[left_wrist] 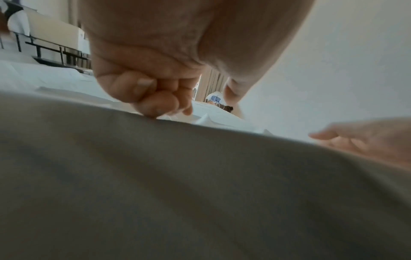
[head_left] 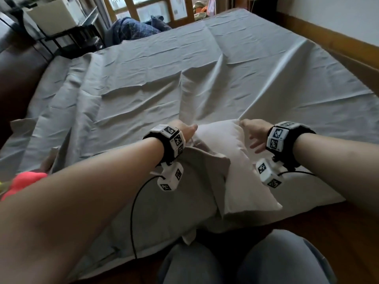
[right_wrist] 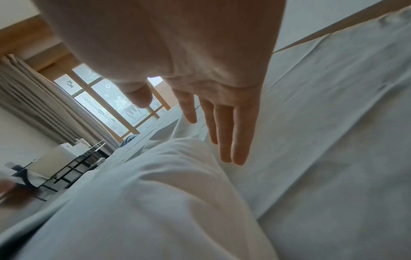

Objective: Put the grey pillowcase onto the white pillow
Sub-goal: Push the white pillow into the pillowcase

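The white pillow lies at the near edge of the bed, its left part under the bunched grey pillowcase. My left hand is at the pillow's far left corner. In the left wrist view its curled fingers pinch the top edge of the grey pillowcase. My right hand is at the pillow's far right corner. In the right wrist view this hand has straight, spread fingers beside the pillow and holds nothing.
A creased grey sheet covers the bed. A wooden rail runs along the right wall. A black shelf with a box stands at the back left, beside a dark blue blanket. A pink object lies at the left.
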Demonstrator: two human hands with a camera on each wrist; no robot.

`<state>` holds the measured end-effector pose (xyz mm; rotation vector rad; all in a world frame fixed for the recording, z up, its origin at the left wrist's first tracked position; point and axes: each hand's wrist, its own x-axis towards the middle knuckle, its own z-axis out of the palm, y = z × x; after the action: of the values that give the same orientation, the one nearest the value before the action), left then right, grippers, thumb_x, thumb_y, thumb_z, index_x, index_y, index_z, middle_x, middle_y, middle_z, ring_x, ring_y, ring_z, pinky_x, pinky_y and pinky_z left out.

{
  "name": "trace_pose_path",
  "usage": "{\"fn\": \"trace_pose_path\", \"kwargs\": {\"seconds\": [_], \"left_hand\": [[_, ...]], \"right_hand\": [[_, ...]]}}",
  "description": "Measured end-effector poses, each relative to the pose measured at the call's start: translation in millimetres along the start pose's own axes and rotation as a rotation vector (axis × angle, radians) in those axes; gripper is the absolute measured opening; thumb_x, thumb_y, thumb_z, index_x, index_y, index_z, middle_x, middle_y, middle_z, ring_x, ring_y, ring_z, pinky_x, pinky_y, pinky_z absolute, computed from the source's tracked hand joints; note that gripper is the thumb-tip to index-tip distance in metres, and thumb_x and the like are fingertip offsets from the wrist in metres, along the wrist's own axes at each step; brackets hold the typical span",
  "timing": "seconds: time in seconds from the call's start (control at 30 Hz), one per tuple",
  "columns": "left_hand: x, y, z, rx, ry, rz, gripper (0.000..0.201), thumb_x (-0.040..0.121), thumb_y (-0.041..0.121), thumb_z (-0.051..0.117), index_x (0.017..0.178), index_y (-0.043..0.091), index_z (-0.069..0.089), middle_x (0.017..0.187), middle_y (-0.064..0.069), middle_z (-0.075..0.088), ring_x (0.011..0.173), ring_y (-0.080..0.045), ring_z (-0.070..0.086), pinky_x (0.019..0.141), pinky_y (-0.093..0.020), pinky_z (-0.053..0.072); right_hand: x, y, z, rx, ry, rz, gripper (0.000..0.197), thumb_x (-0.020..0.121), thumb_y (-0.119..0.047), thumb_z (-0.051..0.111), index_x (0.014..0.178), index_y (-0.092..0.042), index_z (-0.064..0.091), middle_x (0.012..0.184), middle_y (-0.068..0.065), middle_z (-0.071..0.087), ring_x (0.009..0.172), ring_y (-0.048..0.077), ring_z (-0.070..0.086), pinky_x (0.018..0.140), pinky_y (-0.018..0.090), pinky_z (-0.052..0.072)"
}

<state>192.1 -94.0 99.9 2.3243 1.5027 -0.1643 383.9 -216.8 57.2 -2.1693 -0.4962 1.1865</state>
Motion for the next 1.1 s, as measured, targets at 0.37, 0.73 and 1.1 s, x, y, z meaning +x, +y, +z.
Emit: {"fn": "trace_pose_path", "kwargs": {"seconds": [0.37,0.73,1.1], "left_hand": [[79.3,29.7,37.3,0.266,-0.151,-0.050,0.017,0.092,0.014,0.049,0.098,0.006,0.062,0.077,-0.003,0.055,0.093,-0.030,0.063,0.085,-0.041,0.054],[62.1,53.5,20.0,-0.405,-0.071,0.044,0.026,0.087,0.018,0.058,0.098,-0.002,0.070,0.081,-0.009,0.065,0.071,-0.023,0.060,0.060,-0.027,0.040],[-71.3,17.5,36.3,-0.070,-0.494,-0.017,0.034,0.075,0.036,0.075,0.073,0.004,0.066,0.052,-0.010,0.065,0.044,-0.024,0.062,0.048,-0.029,0.052]], "right_hand": [[44.4,-26.9,13.8,0.036,-0.429,-0.024,0.093,0.077,-0.086,0.012,0.124,-0.020,0.058,0.106,0.016,0.061,0.091,0.034,0.061,0.089,0.046,0.044],[33.8,-22.1,14.6,0.392,-0.551,0.015,0.104,0.064,-0.095,0.013,0.111,-0.014,0.057,0.084,0.008,0.062,0.073,0.023,0.057,0.069,0.032,0.039],[-18.4,39.9,28.5,0.081,-0.111,0.110,0.087,0.077,-0.086,0.024,0.112,-0.011,0.054,0.104,0.022,0.063,0.085,0.035,0.066,0.067,0.034,0.052]]}}
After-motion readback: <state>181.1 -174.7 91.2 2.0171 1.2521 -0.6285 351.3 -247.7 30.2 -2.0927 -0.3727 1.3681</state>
